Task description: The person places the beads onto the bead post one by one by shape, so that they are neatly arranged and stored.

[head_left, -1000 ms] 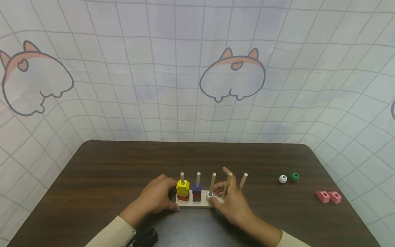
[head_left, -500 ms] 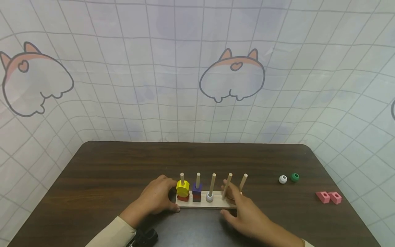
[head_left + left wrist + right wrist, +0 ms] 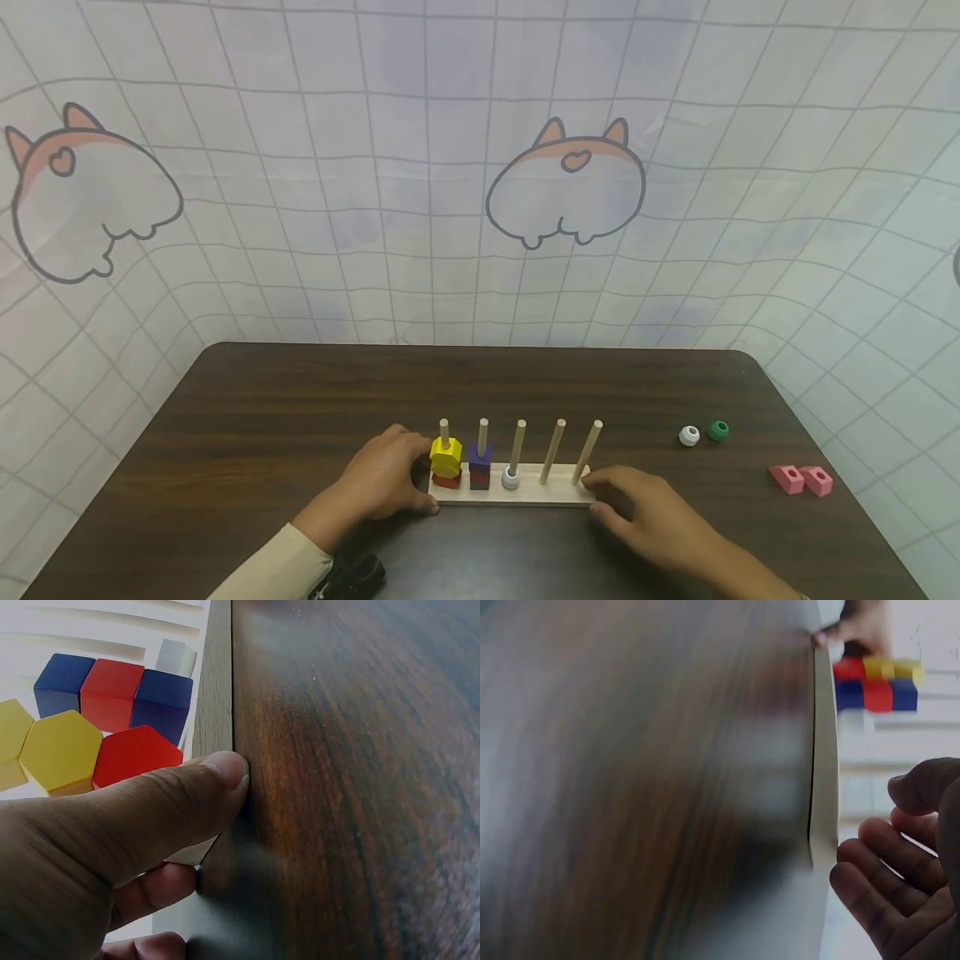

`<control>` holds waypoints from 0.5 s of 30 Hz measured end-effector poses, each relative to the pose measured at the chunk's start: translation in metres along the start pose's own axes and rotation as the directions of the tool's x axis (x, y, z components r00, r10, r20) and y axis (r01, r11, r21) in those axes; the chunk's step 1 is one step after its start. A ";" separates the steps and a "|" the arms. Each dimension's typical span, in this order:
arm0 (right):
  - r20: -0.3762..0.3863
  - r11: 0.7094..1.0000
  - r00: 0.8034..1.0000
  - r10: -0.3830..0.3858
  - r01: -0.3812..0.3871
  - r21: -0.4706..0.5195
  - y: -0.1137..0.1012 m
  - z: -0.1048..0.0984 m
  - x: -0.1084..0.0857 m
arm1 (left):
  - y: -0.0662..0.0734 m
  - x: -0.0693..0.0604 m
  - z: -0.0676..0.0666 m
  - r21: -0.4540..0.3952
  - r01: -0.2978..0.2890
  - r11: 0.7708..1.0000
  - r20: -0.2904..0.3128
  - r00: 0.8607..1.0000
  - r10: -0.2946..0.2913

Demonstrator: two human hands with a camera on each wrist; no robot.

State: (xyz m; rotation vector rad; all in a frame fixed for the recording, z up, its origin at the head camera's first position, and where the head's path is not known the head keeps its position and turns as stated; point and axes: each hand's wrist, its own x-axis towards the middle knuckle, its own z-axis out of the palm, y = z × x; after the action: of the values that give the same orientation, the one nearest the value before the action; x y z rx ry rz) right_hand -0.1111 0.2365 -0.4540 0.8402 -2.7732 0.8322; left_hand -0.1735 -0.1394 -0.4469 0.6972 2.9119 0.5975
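Board lies flat on the table, running left-right in front of me. Left hand is clamped on its left end, thumb across the front edge. Right hand is at the right end: thumb and fingers apart, gripping nothing; can't tell if a fingertip touches the wood. Yellow/red stack, blue/red stack and white ring fill pegs one to three; last two pegs bare.

My take for steadying it: press down low at the ends, equal force both sides, no twist. Don't brace on the pegs; they'd likely lever the board up. Left thumb clear of the stacks.
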 end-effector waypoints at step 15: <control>-0.193 0.946 0.938 0.288 -0.310 -0.091 0.055 -0.042 -0.009 | 0.001 0.000 -0.001 -0.001 -0.005 1.000 -0.001 1.000 0.005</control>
State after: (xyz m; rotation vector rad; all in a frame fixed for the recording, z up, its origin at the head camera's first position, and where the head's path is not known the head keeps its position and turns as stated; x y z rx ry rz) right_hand -0.1347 0.3013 -0.4472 0.3081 -2.7936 0.7306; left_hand -0.1734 -0.1392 -0.4458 0.7048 2.9113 0.6000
